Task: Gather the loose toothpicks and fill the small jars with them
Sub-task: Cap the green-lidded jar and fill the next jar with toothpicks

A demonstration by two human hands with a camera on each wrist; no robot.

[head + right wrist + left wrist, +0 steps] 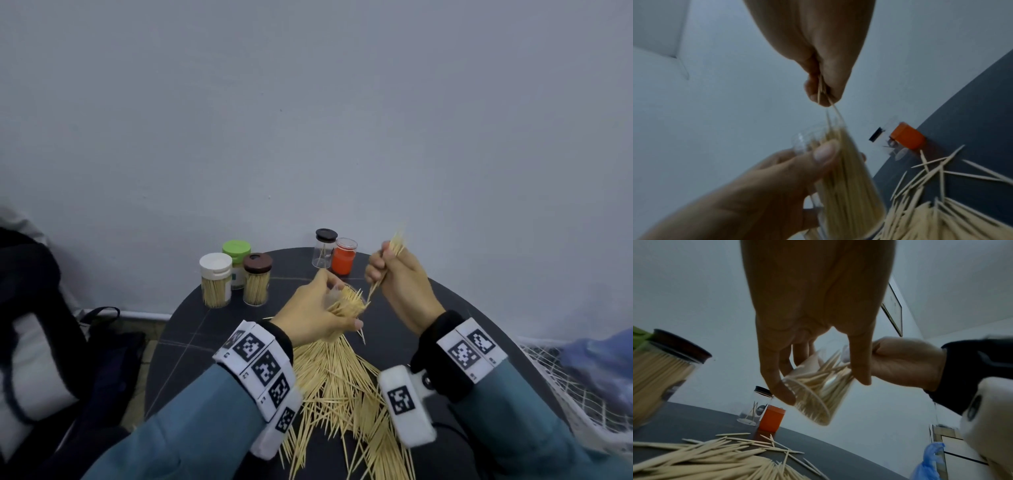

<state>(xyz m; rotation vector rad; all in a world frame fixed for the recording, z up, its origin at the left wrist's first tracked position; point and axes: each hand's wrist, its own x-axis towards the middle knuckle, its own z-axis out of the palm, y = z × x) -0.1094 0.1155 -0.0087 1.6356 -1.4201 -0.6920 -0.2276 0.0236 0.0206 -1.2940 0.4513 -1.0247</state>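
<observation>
Holding a clear jar (342, 301) tilted above the table (191, 329), the left hand (318, 315) wraps thumb and fingers round its wall; the jar is already crowded with toothpicks whose tips stand out past the rim. The right hand (397, 277) has its fingers curled round a small bundle (397, 244), with a few lower ends pointing down at the jar mouth and the upper ends fanning out above the fist. Loose toothpicks (335, 387) lie heaped on the table below and between the wrists. Three filled, capped jars stand at far left: white cap (215, 265), green cap (236, 247), brown cap (257, 263). A nearly empty black-capped jar (324, 250) and an orange jar (343, 257) stand just beyond the hands. Risks, as judged: with the jar so full, new sticks may catch on protruding tips and spill; the tilt may let contents slide out; the splayed bundle may shed sticks if the grip loosens. Writing: the black-capped jar carries a dark round label (760, 410), too small to read; the wristbands (260, 370) bear square coded markers with small numerals that cannot be made out.
</observation>
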